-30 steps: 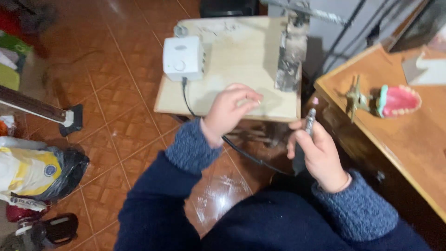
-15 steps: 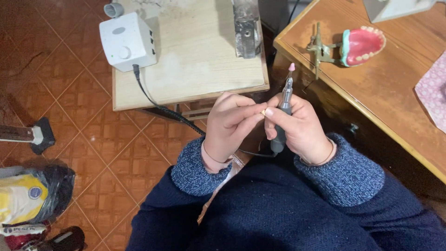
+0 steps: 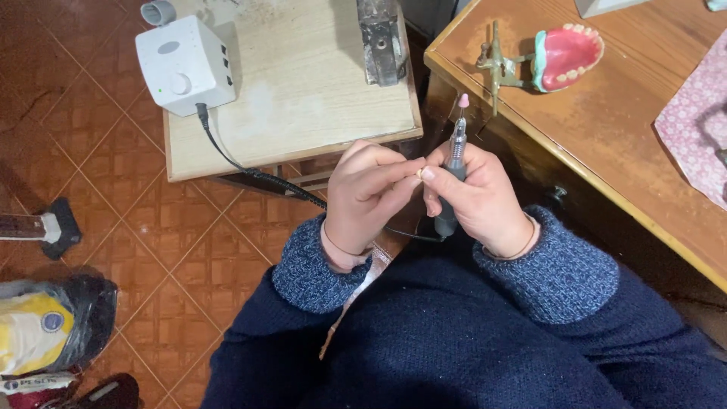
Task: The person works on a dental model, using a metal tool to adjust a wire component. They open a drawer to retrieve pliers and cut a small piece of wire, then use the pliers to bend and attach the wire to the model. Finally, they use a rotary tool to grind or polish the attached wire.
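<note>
My right hand (image 3: 481,201) grips a slim grey rotary handpiece (image 3: 452,163) upright, its small pink grinding tip (image 3: 463,100) pointing up. My left hand (image 3: 366,197) is closed beside it, thumb and forefinger pinching a tiny pale piece (image 3: 419,173) that touches the right thumb. Both hands hover over my lap in dark blue sleeves. A black cable (image 3: 250,170) runs from the handpiece to a white control box (image 3: 184,64) on a low wooden stand (image 3: 303,98).
A wooden desk (image 3: 606,129) at the right carries a pink denture model (image 3: 566,54) on a brass articulator (image 3: 497,57) and a patterned pink cloth (image 3: 693,129). A dark metal block (image 3: 381,38) sits on the stand. Bags lie on the tiled floor (image 3: 113,220) at the lower left.
My left hand came off the stand and met my right hand at the handpiece. The view shifted so the hands sit lower and more central.
</note>
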